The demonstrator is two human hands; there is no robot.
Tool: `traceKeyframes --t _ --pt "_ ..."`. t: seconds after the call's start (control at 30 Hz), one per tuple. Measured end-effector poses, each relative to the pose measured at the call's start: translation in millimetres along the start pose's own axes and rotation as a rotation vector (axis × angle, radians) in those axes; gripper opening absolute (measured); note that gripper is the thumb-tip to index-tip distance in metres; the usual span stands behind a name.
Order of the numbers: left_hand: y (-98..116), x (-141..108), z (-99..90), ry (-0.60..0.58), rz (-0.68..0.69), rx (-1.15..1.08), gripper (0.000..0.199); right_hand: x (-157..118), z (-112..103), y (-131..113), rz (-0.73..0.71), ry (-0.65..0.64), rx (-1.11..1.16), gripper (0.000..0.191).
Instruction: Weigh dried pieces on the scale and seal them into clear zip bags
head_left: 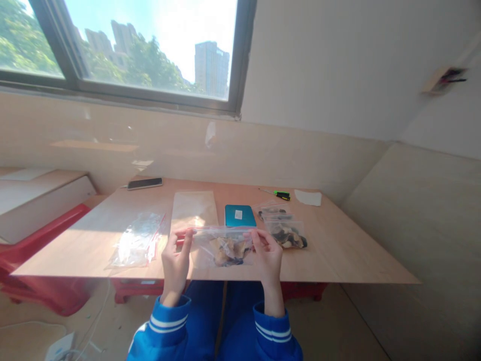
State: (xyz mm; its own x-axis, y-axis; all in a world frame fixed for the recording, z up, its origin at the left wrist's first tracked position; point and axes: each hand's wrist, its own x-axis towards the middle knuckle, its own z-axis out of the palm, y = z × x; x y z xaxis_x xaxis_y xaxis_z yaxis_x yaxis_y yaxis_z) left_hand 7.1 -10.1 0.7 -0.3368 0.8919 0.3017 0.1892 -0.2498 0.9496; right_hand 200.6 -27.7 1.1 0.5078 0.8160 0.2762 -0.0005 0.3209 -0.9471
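Observation:
A clear zip bag [229, 250] with brown and dark dried pieces inside is stretched between my two hands near the table's front edge. My left hand [176, 258] pinches its top left corner, and my right hand [268, 253] pinches its top right corner. Behind it lie a sheet of brown paper [193, 205] and a teal box [240, 215] with a white label. Several filled clear bags [287, 233] rest just beyond my right hand. To the left of my left hand is a pile of flat clear bags [137, 240].
A phone [145, 183] lies at the table's [353, 255] back left. Near the back right are a screwdriver [281, 195] and a white paper piece [308, 197]. A red stool [52, 291] and a white-sided box [41, 200] stand at the left. The wall borders the table's back.

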Motion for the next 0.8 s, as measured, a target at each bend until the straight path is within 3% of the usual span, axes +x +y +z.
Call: traceKeyframes --t 0.3,0.53,0.8 --pt "2.4 -4.1 9.5 0.041 0.007 -0.045 0.032 0.4 3.3 1.9 -0.069 0.012 0.028 0.021" --pt "-13.1 -2.1 29.1 -0.022 -0.226 -0.482 0.040 -2.4 20.4 9.2 -0.007 -0.095 0.060 0.028" --pt "-16.7 0.9 18.7 -0.094 -0.180 -0.421 0.035 -3.1 22.7 9.2 0.098 -0.158 0.064 0.030"
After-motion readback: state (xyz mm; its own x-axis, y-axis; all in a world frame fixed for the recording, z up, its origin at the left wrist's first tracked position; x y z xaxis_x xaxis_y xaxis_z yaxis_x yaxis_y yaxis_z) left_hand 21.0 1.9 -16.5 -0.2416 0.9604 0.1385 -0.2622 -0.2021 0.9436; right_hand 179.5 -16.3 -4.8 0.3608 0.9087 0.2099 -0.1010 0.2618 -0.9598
